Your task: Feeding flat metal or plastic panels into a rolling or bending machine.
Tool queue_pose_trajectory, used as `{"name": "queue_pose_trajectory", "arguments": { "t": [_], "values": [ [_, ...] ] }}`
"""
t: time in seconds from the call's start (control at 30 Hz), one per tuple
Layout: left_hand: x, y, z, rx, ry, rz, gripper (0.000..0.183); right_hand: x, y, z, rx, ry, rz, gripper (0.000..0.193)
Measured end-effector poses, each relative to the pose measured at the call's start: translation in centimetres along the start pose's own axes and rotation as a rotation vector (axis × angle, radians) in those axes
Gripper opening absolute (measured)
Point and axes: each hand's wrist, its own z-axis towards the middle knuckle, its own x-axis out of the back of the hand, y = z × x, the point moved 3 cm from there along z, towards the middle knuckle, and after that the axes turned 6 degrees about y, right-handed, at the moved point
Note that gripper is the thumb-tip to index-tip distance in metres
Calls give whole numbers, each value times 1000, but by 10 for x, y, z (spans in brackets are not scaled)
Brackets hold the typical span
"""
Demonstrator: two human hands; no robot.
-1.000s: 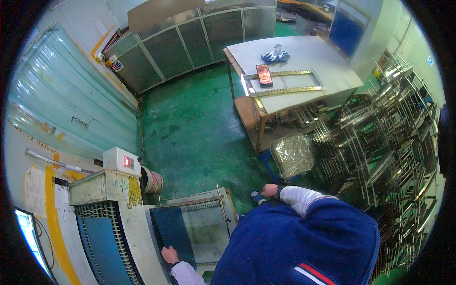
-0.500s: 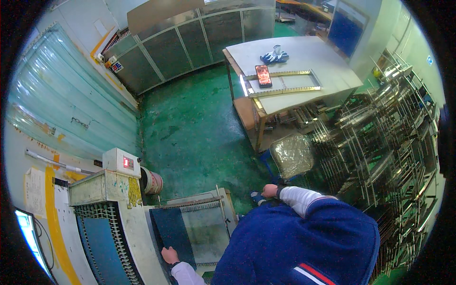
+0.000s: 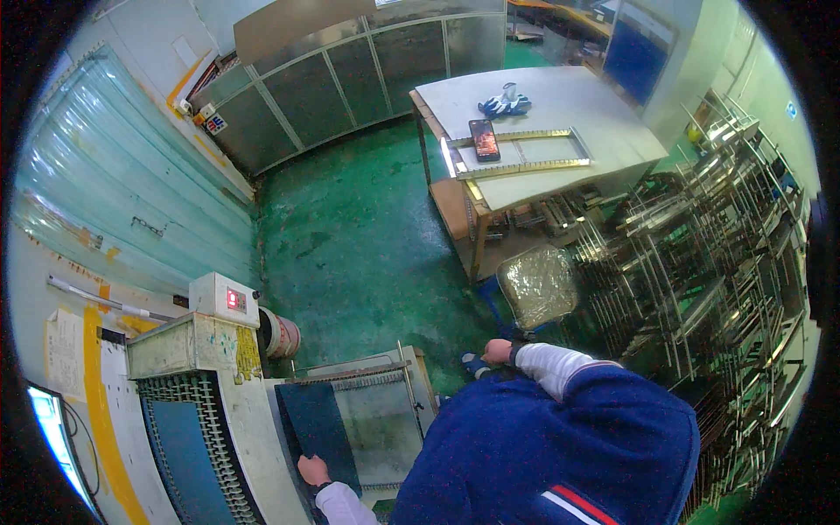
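My left hand (image 3: 312,470) is closed at the near end of a dark blue sheet (image 3: 319,427). It touches or hovers just over the sheet's edge; which one, I cannot tell. The sheet lies on a flat pale tray (image 3: 385,437) with toothed rails beside a conveyor machine. My right hand (image 3: 497,352) is curled into a fist by my leg, above a dark blue shoe (image 3: 474,363). What either hand holds, if anything, is hidden. To the left, a blue panel (image 3: 185,455) lies between toothed chains (image 3: 219,437) inside the machine.
A control box (image 3: 224,298) with a red display tops the machine. Ahead stands a table (image 3: 577,101) bearing gloves (image 3: 506,103), a phone (image 3: 484,141) and a metal frame (image 3: 547,164). A plastic-covered stool (image 3: 538,287) and stacked metal frames (image 3: 682,289) fill the right.
The phone's screen picture has become darker, and the red display on the control box looks different. Both hands keep their places.
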Motion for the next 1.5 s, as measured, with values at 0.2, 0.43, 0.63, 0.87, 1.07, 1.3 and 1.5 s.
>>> {"name": "queue_pose_trajectory", "arguments": {
  "t": [0.2,0.43,0.63,0.87,1.07,1.3,1.5],
  "values": [
    [-5,-3,1,-11,15,17,21,1,0,-3,-12,-27,1,35],
    [4,4,-4,-19,16,21,21,-7,11,5,0,30,48,38],
    [1,2,-4,-24,31,26,21,6,-1,-9,1,1,49,35],
    [1,2,-5,-30,61,18,21,-1,5,-1,31,-46,-25,34],
    [0,5,-4,2,22,-2,21,-7,12,4,23,30,0,34],
    [-9,-5,-1,22,19,19,21,-1,3,-1,-6,-13,-41,36],
    [-5,-2,-2,40,12,23,22,-3,5,3,75,3,-86,37]
  ]
}}
